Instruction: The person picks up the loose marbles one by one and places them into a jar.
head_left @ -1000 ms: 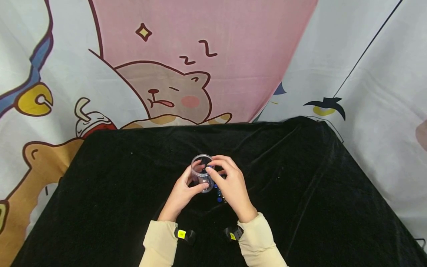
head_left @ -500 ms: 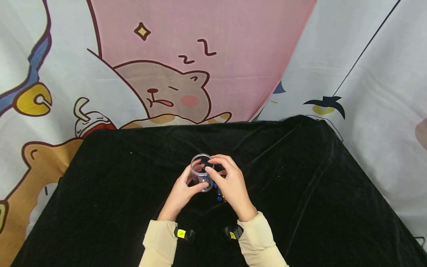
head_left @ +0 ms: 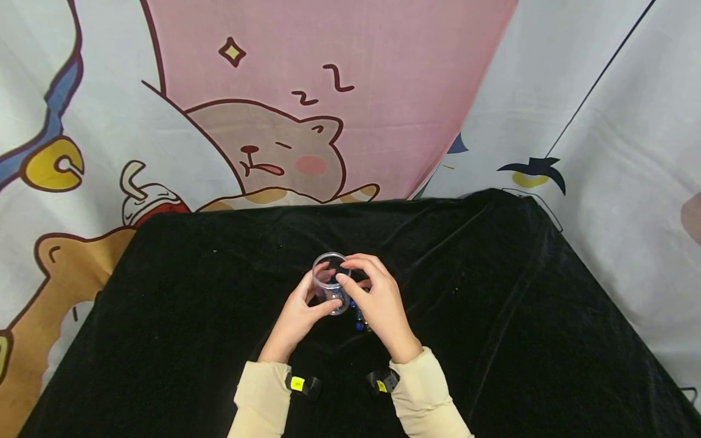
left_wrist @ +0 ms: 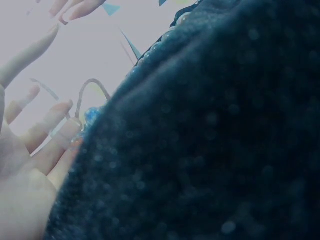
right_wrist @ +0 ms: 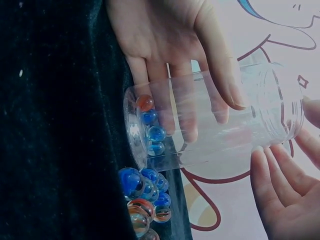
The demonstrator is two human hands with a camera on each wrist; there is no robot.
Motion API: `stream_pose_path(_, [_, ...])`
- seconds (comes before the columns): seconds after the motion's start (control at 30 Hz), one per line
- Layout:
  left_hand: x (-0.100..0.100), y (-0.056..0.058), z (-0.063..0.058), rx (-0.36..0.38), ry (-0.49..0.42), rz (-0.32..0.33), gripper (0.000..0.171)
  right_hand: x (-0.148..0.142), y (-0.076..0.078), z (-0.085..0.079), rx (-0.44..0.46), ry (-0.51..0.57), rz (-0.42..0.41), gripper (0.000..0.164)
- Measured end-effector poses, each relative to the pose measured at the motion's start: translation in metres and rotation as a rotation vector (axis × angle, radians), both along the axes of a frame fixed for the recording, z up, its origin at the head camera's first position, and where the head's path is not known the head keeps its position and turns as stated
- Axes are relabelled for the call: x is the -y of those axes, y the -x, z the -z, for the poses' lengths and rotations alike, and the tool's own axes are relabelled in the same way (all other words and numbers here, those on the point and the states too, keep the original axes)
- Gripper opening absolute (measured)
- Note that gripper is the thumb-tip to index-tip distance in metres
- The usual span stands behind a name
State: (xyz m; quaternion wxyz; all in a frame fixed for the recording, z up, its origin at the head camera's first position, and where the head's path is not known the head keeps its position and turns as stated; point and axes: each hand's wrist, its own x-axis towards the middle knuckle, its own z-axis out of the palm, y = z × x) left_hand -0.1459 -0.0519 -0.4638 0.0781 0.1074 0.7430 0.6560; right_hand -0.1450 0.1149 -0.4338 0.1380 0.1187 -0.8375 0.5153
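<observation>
A clear plastic jar (right_wrist: 225,147) stands upright on the black cloth, its mouth facing up. My left hand (head_left: 296,319) grips it round the side, thumb in front and fingers behind. Several blue marbles and an orange one (right_wrist: 145,103) lie at the jar's bottom. My right hand (head_left: 384,304) is at the mouth, its thumb and fingers spread apart at the rim with no marble between them. Beside the jar, partly hidden under the right hand in the head view, sits a pile of blue and orange swirled marbles (right_wrist: 131,181).
Black velvety cloth (head_left: 219,328) covers the table. Behind it hangs a light curtain (head_left: 421,73) with cartoon animals. In the left wrist view, dark cloth (left_wrist: 215,130) fills most of the picture.
A blue marble pinched by the right hand at the jar's mouth a second ago has dropped inside to the bottom. The right fingers have parted; the left hand keeps its grip.
</observation>
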Motion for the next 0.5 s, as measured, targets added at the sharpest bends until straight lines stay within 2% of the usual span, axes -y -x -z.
stream_pose_path(0.27, [-0.001, 0.001, 0.001, -0.016, -0.007, 0.01, 0.062, -0.003, -0.001, -0.001, 0.008, 0.022, 0.001, 0.027])
stream_pose_path(0.5, [-0.001, 0.001, 0.0, -0.021, 0.007, -0.009, 0.063, -0.011, 0.002, -0.002, 0.023, 0.028, 0.004, 0.026])
